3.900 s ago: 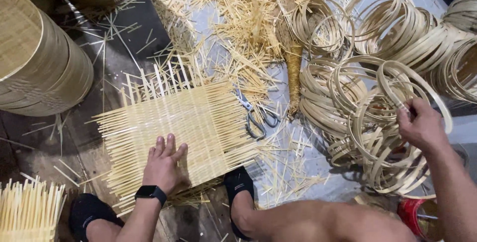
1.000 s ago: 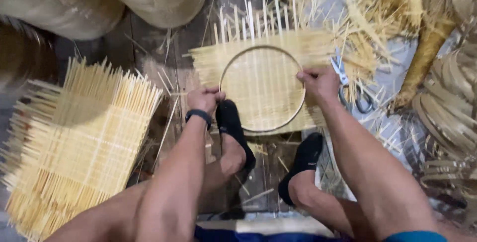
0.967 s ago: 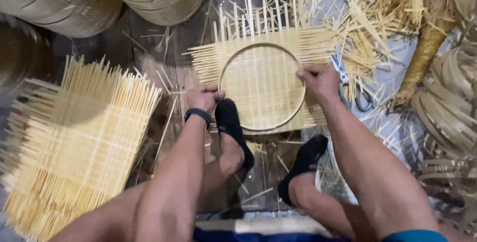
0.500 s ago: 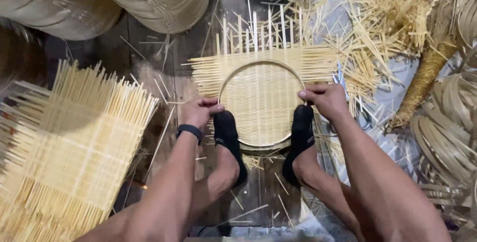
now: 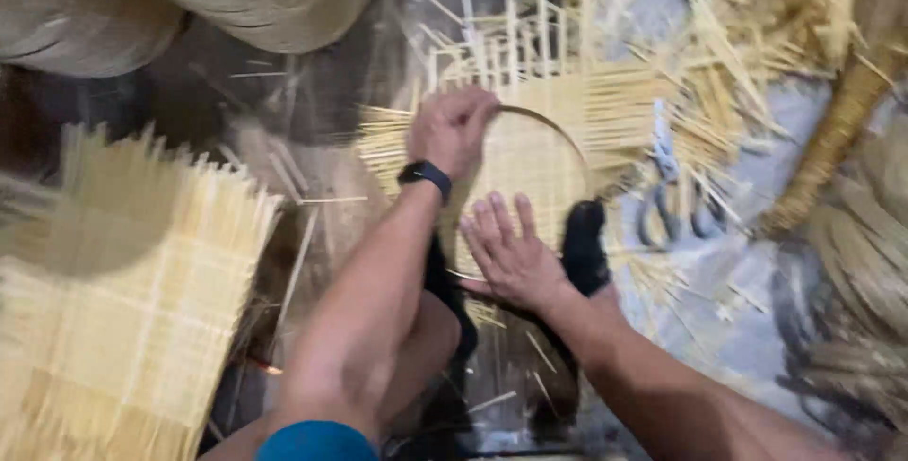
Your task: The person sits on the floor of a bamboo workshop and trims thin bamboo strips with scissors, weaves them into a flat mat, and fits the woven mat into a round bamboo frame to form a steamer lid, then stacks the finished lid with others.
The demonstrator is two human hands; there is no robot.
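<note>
Left hand: the left hand (image 5: pixel 452 130) is gripping the thin round bamboo hoop (image 5: pixel 567 139) at its far rim.
Right hand: the right hand (image 5: pixel 511 255) is pressing flat, fingers spread wide, on the pale woven bamboo mat (image 5: pixel 530 163).

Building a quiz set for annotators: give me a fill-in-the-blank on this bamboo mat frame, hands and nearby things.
1. The left hand, with a dark ____ on its wrist, grips the far edge of the round hoop.
2. The right hand lies ____ on the woven mat, fingers spread.
3. A pair of ____ lies on the floor to the right of the mat.
4. A second woven mat lies on the person's ____ side.

Missing words: watch; flat; scissors; left
</note>
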